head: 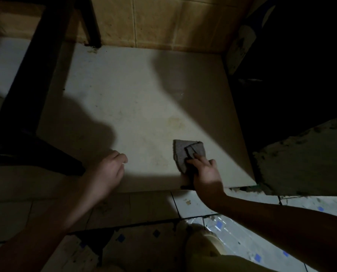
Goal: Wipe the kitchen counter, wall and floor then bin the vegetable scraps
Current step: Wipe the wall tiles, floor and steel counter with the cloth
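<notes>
At the pale slab's (134, 105) front edge the left hand (106, 171) rests loosely curled, empty (bracing, I'd say), while the right hand (205, 171) grips the grey cloth (183, 152) near the front-right corner, flat for wiping toward the tiled wall (154, 22).

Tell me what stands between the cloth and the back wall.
Nothing visible. The right hand holds the cloth at the front edge; open counter runs to the wall. The black legs stand off left.
</notes>
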Tool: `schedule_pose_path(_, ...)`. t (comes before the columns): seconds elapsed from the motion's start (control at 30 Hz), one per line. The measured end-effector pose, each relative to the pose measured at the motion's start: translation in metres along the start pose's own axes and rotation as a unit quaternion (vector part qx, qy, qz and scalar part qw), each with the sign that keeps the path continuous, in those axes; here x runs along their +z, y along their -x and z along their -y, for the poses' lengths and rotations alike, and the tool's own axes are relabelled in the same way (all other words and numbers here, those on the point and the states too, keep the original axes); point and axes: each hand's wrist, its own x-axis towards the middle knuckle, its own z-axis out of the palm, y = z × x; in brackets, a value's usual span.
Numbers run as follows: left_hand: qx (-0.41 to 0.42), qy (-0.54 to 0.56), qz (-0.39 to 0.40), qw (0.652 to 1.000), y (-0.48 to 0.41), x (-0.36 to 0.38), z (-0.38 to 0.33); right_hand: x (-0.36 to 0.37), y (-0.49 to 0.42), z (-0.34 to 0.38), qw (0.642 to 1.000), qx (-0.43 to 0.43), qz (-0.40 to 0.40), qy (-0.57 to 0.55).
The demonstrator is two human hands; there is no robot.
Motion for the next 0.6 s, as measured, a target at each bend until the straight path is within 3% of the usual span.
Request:
schedule_pose_path(0.17, 0.008, 0.004, -0.025, 1.0, 0.016, -0.008, 0.016, 0.016, -0.005, 0.042, 0.992, -0.108, 0.057, 0.0)
schedule_pose_path(0.37, 0.028, 0.024, -0.04, 0.999, 0.026, -0.009, 0.027, 0.024, -0.004, 0.086, 0.957, -0.252, 0.14, 0.038)
schedule_pose_path(0.47, 0.026, 0.025, -0.039, 0.999, 0.021, -0.007, 0.024, 0.016, -0.009, 0.078, 0.945, -0.276, 0.165, 0.059)
schedule_pose_path(0.6, 0.028, 0.023, -0.035, 0.999, 0.01, -0.003, 0.011, 0.009, -0.014, 0.058, 0.953, -0.235, 0.185, 0.051)
